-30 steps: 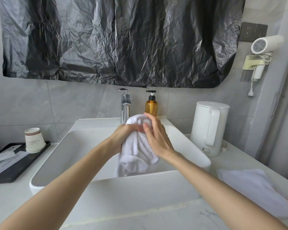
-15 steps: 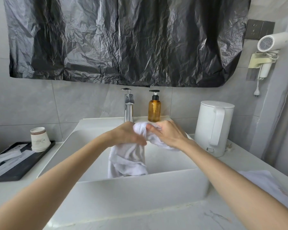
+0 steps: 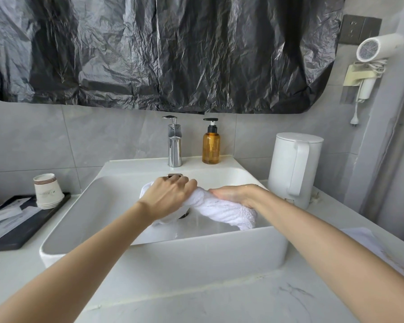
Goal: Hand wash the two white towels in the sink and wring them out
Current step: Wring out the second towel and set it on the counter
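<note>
Sink [image 3: 163, 257]: one.

Towels: two. One twisted towel [image 3: 224, 212] is over the sink basin. One flat towel [image 3: 378, 243] lies on the counter right of the sink.

Hands: two. The left hand [image 3: 168, 197] and right hand [image 3: 236, 194] both grip the twisted towel.

Faucet [image 3: 175, 145]: one, on the sink's back ledge.

Amber pump bottle [image 3: 210, 145]: one, on the same ledge.

Kettle [image 3: 292, 166]: one, right of the sink.

Paper cups [image 3: 47, 191]: one nested stack, left of the sink; number indeterminate.

Black tray [image 3: 28, 227]: one, left of the sink.

Hair dryer [image 3: 378, 46]: one, above and right of the sink.

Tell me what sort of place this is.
Probably a hotel bathroom: a white sink with a chrome tap, a wall-mounted hair dryer, plus a kettle and stacked paper cups.
</note>
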